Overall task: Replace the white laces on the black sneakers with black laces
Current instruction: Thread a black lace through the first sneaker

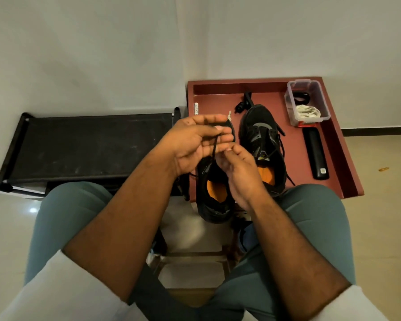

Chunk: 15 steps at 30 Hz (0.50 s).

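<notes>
Two black sneakers with orange insoles stand on a dark red table [218, 98]. The left sneaker [214, 200] is mostly hidden behind my hands. The right sneaker [262, 144] carries a loose black lace. My left hand [195, 142] pinches a black lace [214, 148] that runs down toward the left sneaker. My right hand [239, 167] holds the same lace just below, fingers curled round it. White laces [308, 112] lie bundled in a clear plastic box [307, 103].
A black lace bundle [243, 105] lies at the table's back. A long black object [316, 154] lies right of the sneakers. A low black rack [88, 147] stands to the left. My knees in teal trousers sit below the table edge.
</notes>
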Each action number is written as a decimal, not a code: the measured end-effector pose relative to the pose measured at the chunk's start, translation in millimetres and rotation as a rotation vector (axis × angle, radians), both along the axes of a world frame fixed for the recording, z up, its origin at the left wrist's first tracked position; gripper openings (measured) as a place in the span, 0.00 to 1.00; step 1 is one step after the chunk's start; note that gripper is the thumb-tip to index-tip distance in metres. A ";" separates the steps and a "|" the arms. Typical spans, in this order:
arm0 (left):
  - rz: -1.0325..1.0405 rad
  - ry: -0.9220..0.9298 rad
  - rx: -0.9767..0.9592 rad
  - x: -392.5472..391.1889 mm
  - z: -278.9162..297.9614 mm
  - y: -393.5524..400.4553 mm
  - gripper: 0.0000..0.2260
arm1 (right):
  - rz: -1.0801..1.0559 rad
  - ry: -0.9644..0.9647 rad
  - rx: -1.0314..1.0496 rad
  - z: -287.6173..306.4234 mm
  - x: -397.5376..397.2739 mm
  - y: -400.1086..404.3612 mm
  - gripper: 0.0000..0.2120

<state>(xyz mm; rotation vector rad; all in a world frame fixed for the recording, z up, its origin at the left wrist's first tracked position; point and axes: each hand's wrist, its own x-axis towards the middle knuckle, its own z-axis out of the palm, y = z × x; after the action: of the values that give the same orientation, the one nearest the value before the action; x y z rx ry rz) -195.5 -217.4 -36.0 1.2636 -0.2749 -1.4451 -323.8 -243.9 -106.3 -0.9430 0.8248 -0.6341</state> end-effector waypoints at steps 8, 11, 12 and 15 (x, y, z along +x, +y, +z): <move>0.414 -0.181 0.089 34.1 -10.3 -8.5 0.08 | 0.016 -0.039 0.122 6.7 -24.7 -7.4 0.10; 0.431 -0.287 0.254 48.8 -35.4 2.6 0.07 | -0.083 0.135 -0.018 7.7 -48.8 -27.3 0.11; 0.340 -0.356 0.333 49.9 -44.5 7.7 0.07 | -0.098 0.177 -0.058 8.0 -52.2 -31.5 0.11; -0.022 -0.919 0.421 41.0 -61.4 14.1 0.14 | -0.055 0.227 -0.133 6.5 -46.7 -30.5 0.07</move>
<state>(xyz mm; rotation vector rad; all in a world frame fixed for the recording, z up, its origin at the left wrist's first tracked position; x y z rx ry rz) -154.4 -203.4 -97.4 2.2342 -0.6098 -0.8651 -370.6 -274.4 -99.8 -1.1313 1.0228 -0.6431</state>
